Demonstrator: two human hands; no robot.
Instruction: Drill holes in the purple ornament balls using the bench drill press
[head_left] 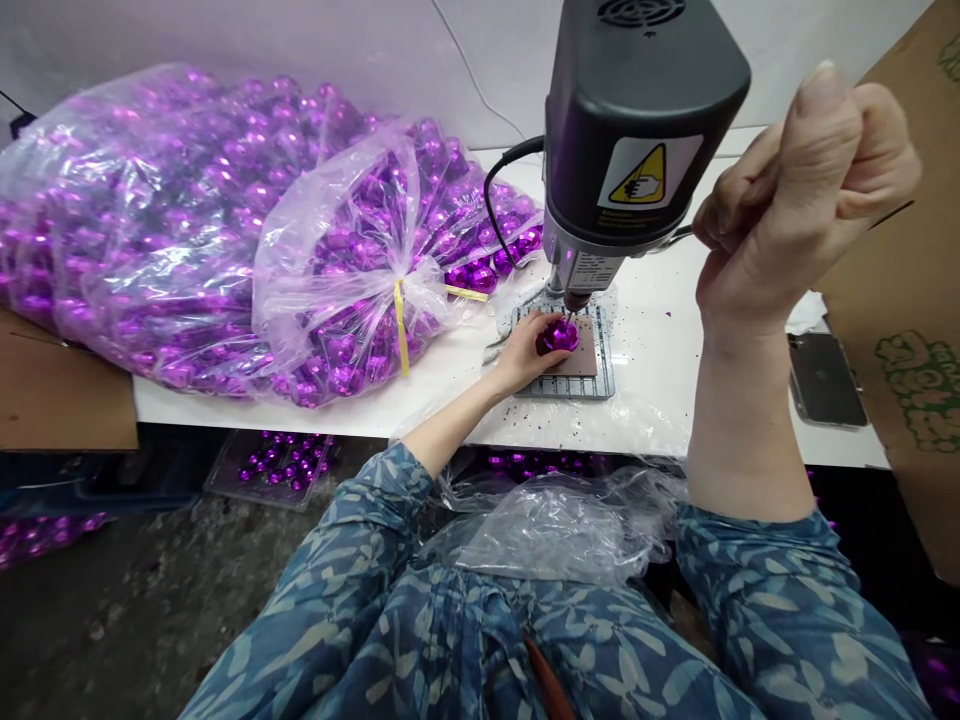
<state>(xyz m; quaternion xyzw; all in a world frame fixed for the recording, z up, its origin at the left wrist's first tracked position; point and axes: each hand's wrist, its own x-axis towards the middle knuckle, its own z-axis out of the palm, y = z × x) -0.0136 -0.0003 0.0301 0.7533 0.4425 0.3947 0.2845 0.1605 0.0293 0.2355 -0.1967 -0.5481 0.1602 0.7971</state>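
Observation:
A shiny purple faceted ball (pixel 561 337) sits on a small brown board (pixel 583 362) over the slotted metal base of a drill press. My left hand (pixel 523 350) pinches it between thumb and fingers from the left. The chuck (pixel 576 300) is directly above, and its thin bit meets the top of the ball; whether it has gone in, I cannot tell. Raised to the right of the black drill press head (pixel 649 110), my right hand (pixel 810 190) is closed around the feed lever. Only short bits of the lever show on either side of the fist.
A big clear bag (pixel 187 220) of purple balls, tied with a yellow strip (pixel 402 330), fills the table's left side. A phone (pixel 826 378) lies at right beside a cardboard box (pixel 911 300). Clear plastic (pixel 562 520) drapes over the front edge. Dark shavings dot the white tabletop (pixel 660 340).

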